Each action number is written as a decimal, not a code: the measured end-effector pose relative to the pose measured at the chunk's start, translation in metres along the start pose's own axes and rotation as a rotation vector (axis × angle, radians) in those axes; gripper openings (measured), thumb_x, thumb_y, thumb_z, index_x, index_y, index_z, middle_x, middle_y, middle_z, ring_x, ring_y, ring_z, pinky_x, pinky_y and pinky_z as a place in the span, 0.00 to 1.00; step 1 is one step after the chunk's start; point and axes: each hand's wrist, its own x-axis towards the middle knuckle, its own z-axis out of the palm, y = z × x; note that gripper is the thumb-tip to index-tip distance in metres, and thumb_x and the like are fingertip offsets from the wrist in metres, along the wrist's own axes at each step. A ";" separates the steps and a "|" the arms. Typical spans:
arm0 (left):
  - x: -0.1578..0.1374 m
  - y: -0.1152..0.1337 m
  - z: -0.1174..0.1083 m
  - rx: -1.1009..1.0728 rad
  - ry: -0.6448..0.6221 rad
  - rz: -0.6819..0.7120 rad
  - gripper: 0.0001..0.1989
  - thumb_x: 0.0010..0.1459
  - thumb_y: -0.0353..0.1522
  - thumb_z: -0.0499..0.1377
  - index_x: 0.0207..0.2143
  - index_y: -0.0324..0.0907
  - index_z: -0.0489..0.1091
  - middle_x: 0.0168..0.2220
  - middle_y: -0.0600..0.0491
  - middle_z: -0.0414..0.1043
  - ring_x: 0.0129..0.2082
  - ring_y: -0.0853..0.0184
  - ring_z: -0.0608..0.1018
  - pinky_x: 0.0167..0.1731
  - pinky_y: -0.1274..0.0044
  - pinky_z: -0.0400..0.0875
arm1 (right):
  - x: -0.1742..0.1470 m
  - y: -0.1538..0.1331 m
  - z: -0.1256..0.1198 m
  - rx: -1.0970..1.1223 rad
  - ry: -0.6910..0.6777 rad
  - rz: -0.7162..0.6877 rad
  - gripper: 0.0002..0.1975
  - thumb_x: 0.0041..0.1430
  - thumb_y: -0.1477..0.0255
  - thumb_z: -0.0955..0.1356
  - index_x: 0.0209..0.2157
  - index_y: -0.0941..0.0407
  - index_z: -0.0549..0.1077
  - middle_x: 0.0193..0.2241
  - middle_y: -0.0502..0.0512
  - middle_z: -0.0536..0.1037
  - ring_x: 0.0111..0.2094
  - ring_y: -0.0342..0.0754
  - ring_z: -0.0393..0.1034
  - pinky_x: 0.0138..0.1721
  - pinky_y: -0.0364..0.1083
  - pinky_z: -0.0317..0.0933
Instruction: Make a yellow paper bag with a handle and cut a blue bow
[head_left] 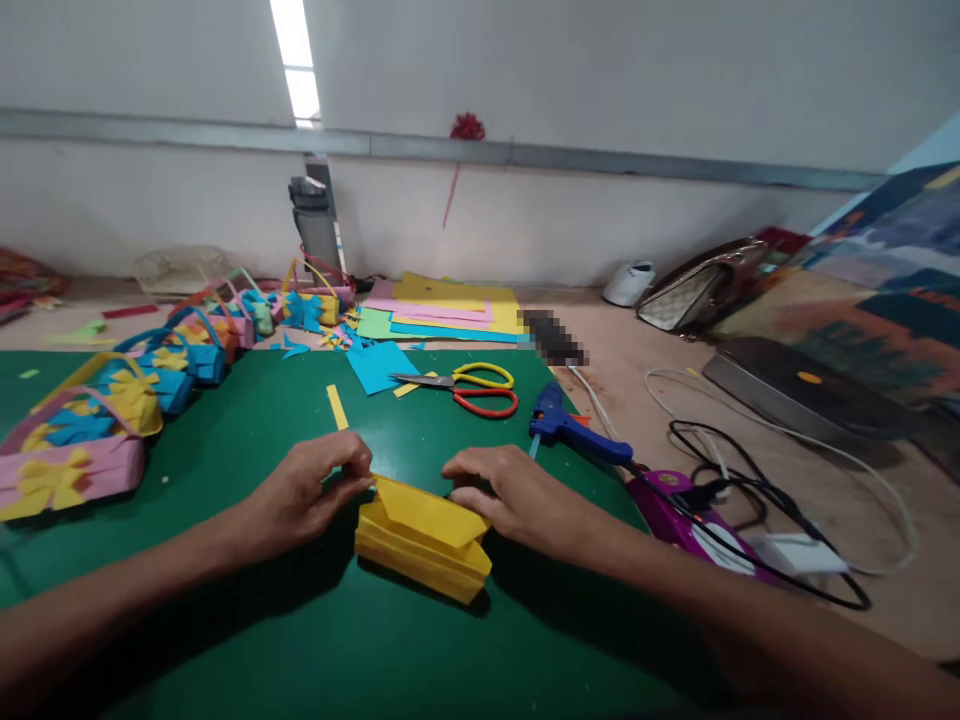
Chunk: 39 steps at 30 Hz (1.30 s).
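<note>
A folded yellow paper box (pixel 424 550) rests on the green mat (pixel 285 630) in front of me, one side standing up as a flap. My left hand (pixel 319 485) pinches the flap's upper left corner between thumb and fingers. At the right end of the box, my right hand (pixel 510 495) grips the same yellow paper, its fingertips partly behind the flap. Beyond my hands lie scissors (pixel 469 388) with one yellow and one red handle. A blue glue gun (pixel 577 425) lies to the right of my right hand.
Several finished paper baskets (pixel 135 395) with bows line the left side. Stacked coloured sheets (pixel 450 305) and a blue paper piece (pixel 382 366) lie at the back. On the right are a purple power strip (pixel 697 520), black cables (pixel 750 480), a grey case (pixel 802 395) and a handbag (pixel 690 285).
</note>
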 end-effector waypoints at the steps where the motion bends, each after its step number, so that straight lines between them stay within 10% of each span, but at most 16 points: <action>1: 0.001 0.002 -0.001 0.012 0.058 0.026 0.06 0.60 0.27 0.51 0.28 0.41 0.59 0.27 0.55 0.65 0.28 0.71 0.68 0.29 0.78 0.63 | -0.002 0.000 -0.001 0.035 0.037 -0.003 0.09 0.60 0.76 0.63 0.34 0.60 0.75 0.31 0.55 0.77 0.32 0.46 0.69 0.33 0.42 0.57; 12: 0.010 0.025 0.011 -0.159 0.351 -0.055 0.04 0.57 0.29 0.57 0.35 0.42 0.63 0.32 0.54 0.67 0.33 0.70 0.71 0.36 0.76 0.67 | -0.005 0.009 0.005 0.356 0.314 0.050 0.09 0.54 0.75 0.64 0.23 0.59 0.73 0.22 0.49 0.72 0.26 0.43 0.63 0.28 0.42 0.54; 14: 0.011 0.023 0.013 -0.381 0.364 -0.130 0.21 0.53 0.33 0.61 0.49 0.43 0.60 0.41 0.49 0.67 0.41 0.65 0.72 0.42 0.72 0.68 | -0.004 0.012 0.005 0.434 0.361 0.074 0.09 0.54 0.73 0.64 0.23 0.59 0.72 0.21 0.49 0.71 0.24 0.43 0.61 0.26 0.42 0.53; 17: 0.013 0.016 0.017 -0.653 0.265 -0.258 0.35 0.48 0.37 0.63 0.57 0.43 0.53 0.47 0.45 0.65 0.45 0.60 0.72 0.42 0.68 0.69 | -0.004 0.018 0.002 0.501 0.418 0.085 0.10 0.54 0.70 0.63 0.22 0.58 0.70 0.20 0.48 0.68 0.23 0.42 0.59 0.24 0.41 0.53; 29: 0.019 0.025 0.056 -1.378 -0.154 -0.402 0.34 0.50 0.56 0.53 0.52 0.43 0.64 0.50 0.43 0.68 0.50 0.54 0.70 0.38 0.67 0.70 | -0.006 0.028 0.014 0.814 0.442 0.089 0.18 0.53 0.56 0.66 0.23 0.58 0.68 0.21 0.48 0.65 0.22 0.41 0.56 0.22 0.40 0.51; 39: 0.017 0.033 0.058 -1.356 -0.335 -0.261 0.37 0.35 0.50 0.67 0.48 0.44 0.67 0.46 0.45 0.68 0.46 0.56 0.70 0.39 0.66 0.71 | -0.007 0.021 0.017 0.898 0.390 0.020 0.22 0.49 0.51 0.68 0.25 0.59 0.70 0.21 0.48 0.68 0.22 0.40 0.59 0.23 0.40 0.53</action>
